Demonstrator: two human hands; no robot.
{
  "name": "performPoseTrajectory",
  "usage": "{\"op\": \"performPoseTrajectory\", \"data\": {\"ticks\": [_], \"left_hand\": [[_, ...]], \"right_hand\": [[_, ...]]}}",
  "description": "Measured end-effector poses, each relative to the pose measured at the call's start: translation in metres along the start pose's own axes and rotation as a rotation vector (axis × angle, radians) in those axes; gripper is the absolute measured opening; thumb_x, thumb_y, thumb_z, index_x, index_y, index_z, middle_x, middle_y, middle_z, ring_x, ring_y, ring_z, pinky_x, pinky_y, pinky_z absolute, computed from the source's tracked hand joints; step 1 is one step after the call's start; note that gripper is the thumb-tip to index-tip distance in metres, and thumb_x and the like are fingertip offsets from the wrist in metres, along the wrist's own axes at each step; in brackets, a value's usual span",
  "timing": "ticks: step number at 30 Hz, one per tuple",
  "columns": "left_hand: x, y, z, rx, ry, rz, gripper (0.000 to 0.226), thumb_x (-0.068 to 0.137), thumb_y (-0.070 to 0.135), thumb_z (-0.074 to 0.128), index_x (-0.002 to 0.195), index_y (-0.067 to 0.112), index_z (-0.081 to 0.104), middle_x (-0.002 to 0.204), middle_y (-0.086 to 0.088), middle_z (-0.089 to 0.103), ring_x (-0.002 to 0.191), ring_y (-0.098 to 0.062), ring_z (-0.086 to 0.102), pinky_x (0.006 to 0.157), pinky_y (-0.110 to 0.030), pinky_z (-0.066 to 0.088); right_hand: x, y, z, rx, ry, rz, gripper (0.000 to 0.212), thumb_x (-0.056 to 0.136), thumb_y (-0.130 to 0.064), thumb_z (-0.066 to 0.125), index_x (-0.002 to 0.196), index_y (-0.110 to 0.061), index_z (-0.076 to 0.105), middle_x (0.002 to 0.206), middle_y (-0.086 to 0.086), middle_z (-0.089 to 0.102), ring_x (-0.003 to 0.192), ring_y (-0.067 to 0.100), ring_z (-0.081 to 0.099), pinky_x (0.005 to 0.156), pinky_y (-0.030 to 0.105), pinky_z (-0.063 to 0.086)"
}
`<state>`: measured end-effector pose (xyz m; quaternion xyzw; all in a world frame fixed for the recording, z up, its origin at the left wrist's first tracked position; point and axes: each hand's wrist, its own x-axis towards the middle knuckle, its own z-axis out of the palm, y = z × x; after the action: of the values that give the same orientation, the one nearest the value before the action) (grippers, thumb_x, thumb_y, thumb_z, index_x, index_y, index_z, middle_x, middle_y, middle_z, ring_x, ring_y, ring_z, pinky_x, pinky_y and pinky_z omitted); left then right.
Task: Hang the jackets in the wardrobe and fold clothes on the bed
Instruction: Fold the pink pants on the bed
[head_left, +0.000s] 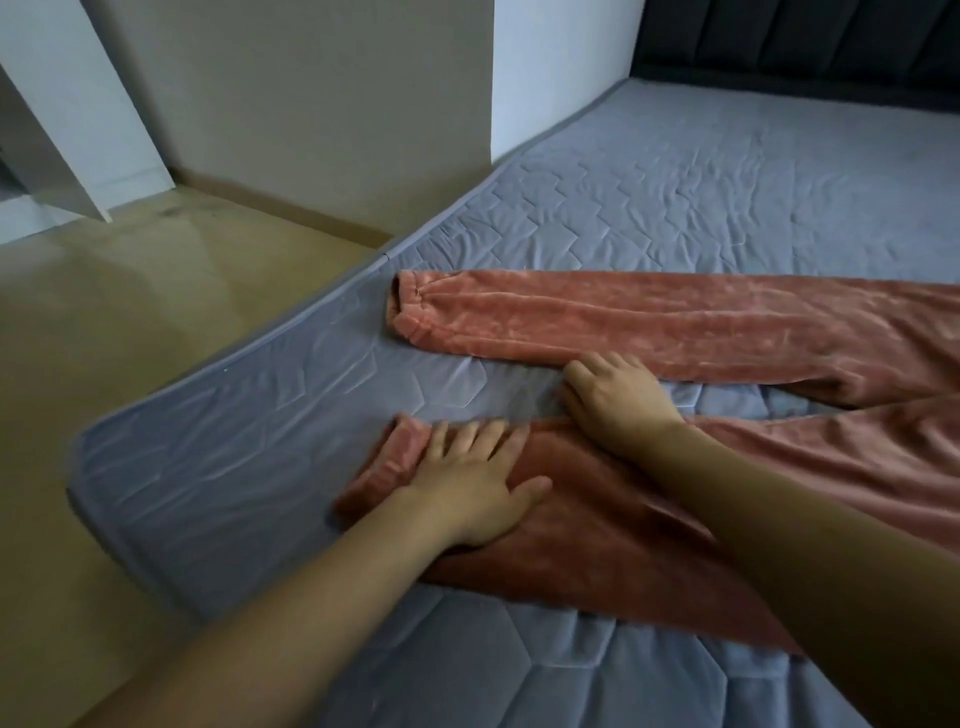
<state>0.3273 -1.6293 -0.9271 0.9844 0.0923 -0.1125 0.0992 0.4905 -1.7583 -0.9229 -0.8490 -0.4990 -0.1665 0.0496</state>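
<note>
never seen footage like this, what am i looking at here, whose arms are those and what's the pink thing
There is no machine here. The picture comes from a wide-angle camera worn on a person's head, looking forward and down, so the two bare arms reaching in from the bottom are that person's own.

The grey quilted surface is a mattress, with the floor to its left. Spread out on it lies a pair of pink fleece trousers, its two legs apart and the cuffs pointing towards the mattress edge.

The left hand lies flat, fingers spread, on the nearer leg close to its cuff. The right hand presses down on the upper edge of the same leg, in the gap between the legs. Neither hand grips or lifts anything; they look to be smoothing the cloth, probably before folding it.
</note>
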Motion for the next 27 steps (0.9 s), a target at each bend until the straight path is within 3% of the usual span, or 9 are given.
{"op": "performPoseTrajectory", "data": {"ticks": [1, 3, 6, 9, 13, 17, 20, 23, 27], "left_hand": [[0.012, -0.011, -0.006, -0.046, -0.005, -0.052, 0.064, 0.093, 0.065, 0.025, 0.15, 0.035, 0.024, 0.159, 0.002, 0.015, 0.146, -0.024, 0.01, 0.117, -0.049, 0.009], [0.04, -0.037, -0.028, -0.17, 0.249, -0.215, 0.045, 0.092, 0.05, 0.043, 0.13, 0.028, 0.053, 0.143, -0.006, 0.039, 0.133, -0.033, 0.034, 0.108, -0.047, 0.03], [0.079, -0.078, -0.061, -0.354, 0.667, -0.625, 0.048, 0.085, 0.04, 0.053, 0.122, 0.011, 0.053, 0.133, -0.016, 0.044, 0.124, -0.038, 0.04, 0.102, -0.046, 0.035], [0.108, -0.093, -0.078, -0.71, 0.501, -0.81, 0.061, 0.083, 0.053, 0.056, 0.126, 0.01, 0.048, 0.133, -0.016, 0.053, 0.122, -0.037, 0.049, 0.097, -0.042, 0.04], [0.116, -0.098, -0.078, -0.685, 0.645, -0.717, 0.019, 0.09, 0.028, 0.05, 0.105, 0.017, 0.045, 0.117, -0.015, 0.06, 0.106, -0.038, 0.057, 0.08, -0.042, 0.041], [0.113, -0.092, -0.067, -0.098, 0.62, -0.753, 0.045, 0.082, 0.022, 0.052, 0.126, 0.019, 0.041, 0.133, -0.017, 0.043, 0.123, -0.038, 0.041, 0.102, -0.053, 0.031], [0.137, -0.031, -0.068, -0.003, 0.709, -0.422, 0.061, 0.079, 0.022, 0.051, 0.137, 0.016, 0.035, 0.147, -0.017, 0.03, 0.137, -0.037, 0.026, 0.113, -0.058, 0.013], [0.176, 0.05, -0.062, -0.114, 0.483, -0.039, 0.059, 0.093, 0.043, 0.037, 0.148, 0.027, 0.026, 0.16, -0.007, 0.012, 0.147, -0.029, 0.007, 0.114, -0.062, -0.003], [0.214, 0.096, -0.031, -0.159, 0.113, 0.02, 0.067, 0.088, 0.072, 0.01, 0.15, 0.047, 0.005, 0.162, 0.011, -0.005, 0.148, -0.018, -0.013, 0.106, -0.064, -0.02]], "right_hand": [[0.004, 0.004, 0.0, -0.031, 0.069, 0.059, 0.021, 0.091, -0.028, 0.056, 0.095, -0.008, 0.06, 0.098, 0.015, 0.06, 0.09, 0.037, 0.057, 0.077, 0.044, 0.041], [0.013, 0.016, 0.001, -0.055, 0.07, 0.193, 0.031, 0.087, -0.031, 0.057, 0.109, -0.01, 0.057, 0.112, 0.013, 0.055, 0.102, 0.036, 0.052, 0.088, 0.046, 0.037], [0.024, 0.031, 0.008, -0.073, -0.135, 0.334, 0.049, 0.084, -0.035, 0.054, 0.129, -0.017, 0.045, 0.131, 0.009, 0.043, 0.12, 0.033, 0.042, 0.099, 0.046, 0.034], [0.031, 0.035, 0.012, -0.116, -0.232, 0.317, 0.034, 0.091, -0.026, 0.048, 0.124, -0.02, 0.048, 0.127, 0.005, 0.047, 0.113, 0.03, 0.048, 0.086, 0.04, 0.044], [0.038, 0.031, 0.006, -0.175, -0.195, 0.213, 0.021, 0.093, -0.021, 0.042, 0.108, -0.019, 0.057, 0.109, 0.002, 0.061, 0.094, 0.028, 0.062, 0.069, 0.035, 0.046], [0.02, 0.043, -0.003, 0.058, -0.21, 0.157, 0.042, 0.091, -0.036, 0.045, 0.131, -0.025, 0.053, 0.135, 0.0, 0.055, 0.117, 0.026, 0.055, 0.093, 0.035, 0.043], [-0.001, 0.083, -0.014, 0.056, -0.073, 0.287, 0.049, 0.098, -0.04, 0.042, 0.142, -0.019, 0.045, 0.148, 0.004, 0.043, 0.135, 0.024, 0.04, 0.112, 0.038, 0.023], [-0.036, 0.143, -0.022, 0.023, -0.101, 0.634, 0.057, 0.1, -0.045, 0.03, 0.151, -0.021, 0.026, 0.159, 0.005, 0.023, 0.146, 0.022, 0.019, 0.118, 0.042, 0.004], [-0.108, 0.213, -0.022, -0.009, -0.408, 0.878, 0.068, 0.096, -0.058, 0.013, 0.155, -0.027, 0.001, 0.162, -0.001, -0.002, 0.149, 0.02, -0.002, 0.118, 0.048, -0.005]]}}
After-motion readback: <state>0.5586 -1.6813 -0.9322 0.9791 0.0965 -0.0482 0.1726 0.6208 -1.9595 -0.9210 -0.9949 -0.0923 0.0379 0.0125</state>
